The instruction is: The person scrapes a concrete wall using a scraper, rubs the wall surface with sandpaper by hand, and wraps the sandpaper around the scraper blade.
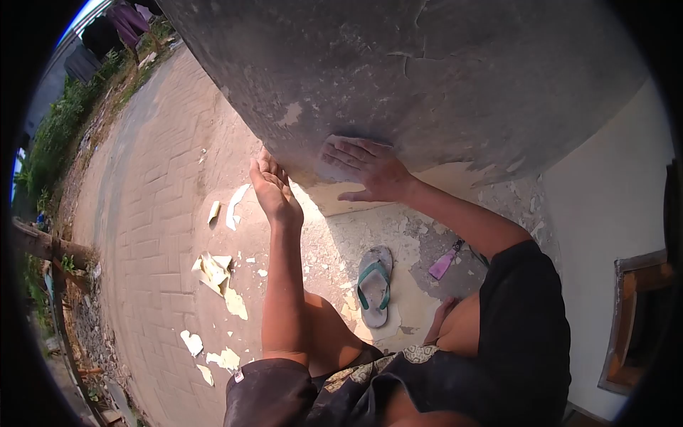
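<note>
Pressing the right hand (373, 171) flat against the dark gray wall (455, 78), over a thin pale sheet (331, 172), fingers extended, thumb held apart; pinning the sheet to the surface rather than closing around it. Laying the left hand (274, 186) at the wall's sunlit lower corner, fingers close together and partly bent; cannot tell from this angle the state of that grip.

Just below the right hand, a ragged cream strip (445, 176) along the wall's lower edge. Farther down, on the flake-strewn floor (341, 235), a gray flip-flop (377, 274) with a green strap, sole down, between the two arms. To the right of the flip-flop, a small purple tool (442, 266), kind unclear.

Left of the left forearm, a crumpled pale yellow peel (211, 272), a short pale block (214, 211) and loose flakes (191, 344). Beyond these, a brick-paved lane (160, 235), a strip of greenery (60, 135) and hanging clothes (128, 25). At far right, a white wall (590, 192) with a wooden frame (626, 286).
</note>
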Available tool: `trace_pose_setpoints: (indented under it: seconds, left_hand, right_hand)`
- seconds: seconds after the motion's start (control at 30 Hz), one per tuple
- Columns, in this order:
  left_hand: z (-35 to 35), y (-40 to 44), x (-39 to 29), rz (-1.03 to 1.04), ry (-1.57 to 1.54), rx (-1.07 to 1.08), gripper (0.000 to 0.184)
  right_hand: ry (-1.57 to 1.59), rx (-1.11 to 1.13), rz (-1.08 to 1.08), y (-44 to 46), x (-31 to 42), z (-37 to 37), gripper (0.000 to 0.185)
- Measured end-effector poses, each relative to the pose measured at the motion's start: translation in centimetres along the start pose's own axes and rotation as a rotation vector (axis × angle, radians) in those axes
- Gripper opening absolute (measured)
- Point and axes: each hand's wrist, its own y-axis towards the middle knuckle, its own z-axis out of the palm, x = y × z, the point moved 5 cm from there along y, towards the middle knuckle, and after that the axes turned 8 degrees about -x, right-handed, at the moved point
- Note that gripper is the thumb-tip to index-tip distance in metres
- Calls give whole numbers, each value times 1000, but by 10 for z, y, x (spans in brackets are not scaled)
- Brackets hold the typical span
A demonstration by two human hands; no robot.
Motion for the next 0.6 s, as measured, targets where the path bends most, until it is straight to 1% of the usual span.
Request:
trace_pose_setpoints:
  seconds: [0.03,0.1,0.13,0.2,0.27,0.37,0.43,0.5,0.53,0.6]
  left_hand:
    - [5,-5,-6,-11,23,-19,60]
    - [1,0,-6,-40,-72,-42,61]
    - [-1,0,-6,-34,-72,-26,62]
    - [2,-2,-10,-10,-35,29,62]
    - [2,2,-3,19,-1,51,63]
    - [8,0,-3,21,-37,21,65]
    - [13,-9,-9,-28,-101,-11,65]
    - [3,-1,-6,-38,-91,-2,65]
    - [-4,2,-4,-68,-108,25,64]
    - [-10,-6,-18,-54,-68,32,64]
  right_hand:
    - [98,125,-53,-6,9,18,74]
    - [-25,46,-123,2,3,4,75]
    - [-80,27,-147,4,-1,-2,75]
    - [-184,-195,27,47,-20,-52,76]
    - [-218,-483,271,95,-41,-123,77]
    - [-220,-342,179,108,-11,-99,79]
    - [248,-44,16,64,25,-7,78]
    - [168,41,-127,48,33,14,77]
    - [149,11,-121,46,24,16,77]
    - [134,-20,-75,53,24,-3,76]
